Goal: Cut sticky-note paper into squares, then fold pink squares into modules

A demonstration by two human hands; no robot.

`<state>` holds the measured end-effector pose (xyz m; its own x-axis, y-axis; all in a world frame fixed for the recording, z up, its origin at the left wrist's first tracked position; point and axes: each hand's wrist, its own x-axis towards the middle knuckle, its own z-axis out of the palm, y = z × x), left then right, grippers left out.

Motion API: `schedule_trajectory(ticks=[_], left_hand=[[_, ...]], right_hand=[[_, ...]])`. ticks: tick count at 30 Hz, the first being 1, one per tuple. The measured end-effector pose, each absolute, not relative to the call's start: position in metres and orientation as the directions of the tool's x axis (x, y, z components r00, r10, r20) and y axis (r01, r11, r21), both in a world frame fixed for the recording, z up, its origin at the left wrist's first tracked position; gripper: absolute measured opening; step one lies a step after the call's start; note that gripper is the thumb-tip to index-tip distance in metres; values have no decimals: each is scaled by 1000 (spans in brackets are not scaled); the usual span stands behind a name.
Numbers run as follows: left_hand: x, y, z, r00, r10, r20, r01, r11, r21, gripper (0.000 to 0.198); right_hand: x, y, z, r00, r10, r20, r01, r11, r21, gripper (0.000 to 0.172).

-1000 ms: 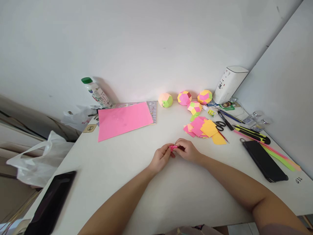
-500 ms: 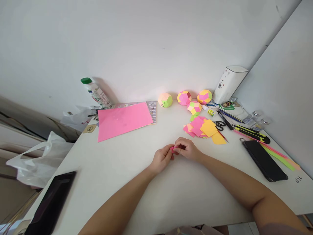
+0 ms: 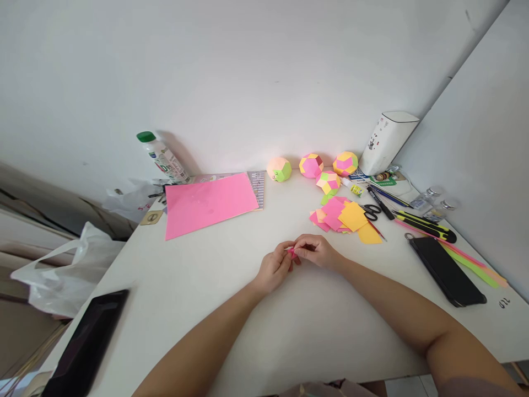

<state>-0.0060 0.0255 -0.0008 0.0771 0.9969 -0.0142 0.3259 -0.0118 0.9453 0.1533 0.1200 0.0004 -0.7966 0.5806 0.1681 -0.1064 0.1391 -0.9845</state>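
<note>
Between the fingertips of both hands is a small piece of pink paper (image 3: 292, 252), mostly covered by the fingers. My left hand (image 3: 273, 269) is closed on it from the left, and my right hand (image 3: 316, 251) pinches it from the right. Both hands are close together over the white table. Just beyond them lies a loose heap of pink, peach and yellow paper pieces (image 3: 351, 215). Behind the heap sit several multicoloured faceted paper balls, one of them a peach and green ball (image 3: 279, 169) near the wall.
A pink sheet (image 3: 210, 204) lies at the back left beside a white bottle (image 3: 165, 160). To the right are scissors (image 3: 371, 212), a glue tube (image 3: 353, 187), a utility knife (image 3: 425, 225) and a black phone case (image 3: 446, 270). A black tablet (image 3: 91, 336) rests at the left edge.
My fingers have shifted slightly around the pink paper, and the right hand has lowered a little. The other things on the table have stayed where they were.
</note>
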Motion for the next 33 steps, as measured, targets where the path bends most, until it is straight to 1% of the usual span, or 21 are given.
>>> schedule_trajectory(ticks=[6,9,13,17,20,23,28,33], left_hand=[[-5,26,-4,45,999,12,309,-25,951,32],[-5,26,-6,39,999,-10,258,0,966,31],[-5,26,-5,24,998,-57,213,51,976,33],[-6,26,-2,42,998,-50,267,37,963,34],[-6,26,-1,62,998,-16,340,-6,940,33],[-6,26,-1,79,997,6,378,-36,925,34],[-6,25,0,105,994,16,391,-56,919,35],[-6,25,0,116,993,15,345,-55,937,37]], right_hand=[[154,118,3,-773,621,131,-58,138,-989,19],[155,119,2,-762,639,100,-23,127,-992,21],[155,120,0,-750,654,104,-7,149,-989,22],[155,120,0,-752,655,74,31,148,-989,22],[155,120,-2,-739,673,27,73,120,-990,24],[155,121,-4,-730,684,5,75,87,-993,25],[155,122,-5,-731,682,-22,66,38,-997,27],[155,121,-2,-734,679,-37,70,22,-997,27]])
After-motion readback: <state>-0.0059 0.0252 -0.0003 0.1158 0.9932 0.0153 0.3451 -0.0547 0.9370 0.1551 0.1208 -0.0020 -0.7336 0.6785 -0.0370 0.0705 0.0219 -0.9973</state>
